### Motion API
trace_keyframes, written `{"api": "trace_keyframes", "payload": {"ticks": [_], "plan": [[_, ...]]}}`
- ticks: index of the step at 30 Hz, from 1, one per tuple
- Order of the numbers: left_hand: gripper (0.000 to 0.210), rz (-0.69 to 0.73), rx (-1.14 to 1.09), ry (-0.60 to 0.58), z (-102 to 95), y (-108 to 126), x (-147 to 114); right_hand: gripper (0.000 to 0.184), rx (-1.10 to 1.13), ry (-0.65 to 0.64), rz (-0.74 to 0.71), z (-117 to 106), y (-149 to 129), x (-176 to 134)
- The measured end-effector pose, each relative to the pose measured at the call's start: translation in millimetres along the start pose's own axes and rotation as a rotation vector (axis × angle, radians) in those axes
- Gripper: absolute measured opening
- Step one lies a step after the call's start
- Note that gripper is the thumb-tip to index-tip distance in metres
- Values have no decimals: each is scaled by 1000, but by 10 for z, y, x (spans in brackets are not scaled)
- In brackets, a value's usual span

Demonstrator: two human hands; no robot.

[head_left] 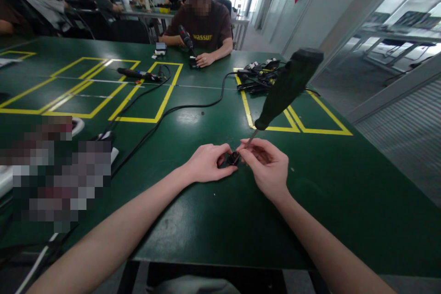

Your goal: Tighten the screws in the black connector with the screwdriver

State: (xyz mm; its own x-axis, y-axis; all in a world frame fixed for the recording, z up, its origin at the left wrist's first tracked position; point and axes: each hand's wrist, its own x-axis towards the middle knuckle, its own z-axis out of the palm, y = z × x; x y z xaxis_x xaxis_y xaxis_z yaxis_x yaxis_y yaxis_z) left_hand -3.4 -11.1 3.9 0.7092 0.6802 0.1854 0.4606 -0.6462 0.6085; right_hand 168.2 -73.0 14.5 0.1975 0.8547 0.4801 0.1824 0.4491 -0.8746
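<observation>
Screwdriver (288, 89) leans up and to the right over the desk (193, 225), its tip down at a small black part (233, 158) between the 2 hands; whether the part rests on the desk or is held just off it, I cannot tell. The left hand (211, 164) curls in from the left, clamped on the part with the thumb on the near side and a fingertip on the far side. The right hand (265, 161) pinches the metal shaft low down, thumb against fingers, while the heavy handle juts free above. Fingers hide whether the tip is seated.

That low pinch should steer the tip well, but the top-heavy handle could pull it sideways. Better to brace the right fingertips against the left, line the shaft up squarely and press lightly before adding force. A firm left grip should stop the part twisting, with the thumb out of the tip's path in case of a slip.

Farther out, a black cable (193, 106) crosses the desk, and a black tangle of gear (258, 76) lies by yellow tape (246, 108). Across the desk, a co-worker (212, 20) holds a power driver (185, 36).
</observation>
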Motion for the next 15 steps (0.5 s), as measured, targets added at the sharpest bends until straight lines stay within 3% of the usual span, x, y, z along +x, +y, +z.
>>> {"api": "trace_keyframes", "payload": {"ticks": [4,11,15], "plan": [[27,-3,-8,2,1,-5,4,11,-11,34,10,-1,2,-7],[27,0,-2,0,3,-4,8,9,69,-65,15,-1,-47,7],[27,6,-12,-12,6,-7,11,10,80,-44,4,-3,-33,3]]}}
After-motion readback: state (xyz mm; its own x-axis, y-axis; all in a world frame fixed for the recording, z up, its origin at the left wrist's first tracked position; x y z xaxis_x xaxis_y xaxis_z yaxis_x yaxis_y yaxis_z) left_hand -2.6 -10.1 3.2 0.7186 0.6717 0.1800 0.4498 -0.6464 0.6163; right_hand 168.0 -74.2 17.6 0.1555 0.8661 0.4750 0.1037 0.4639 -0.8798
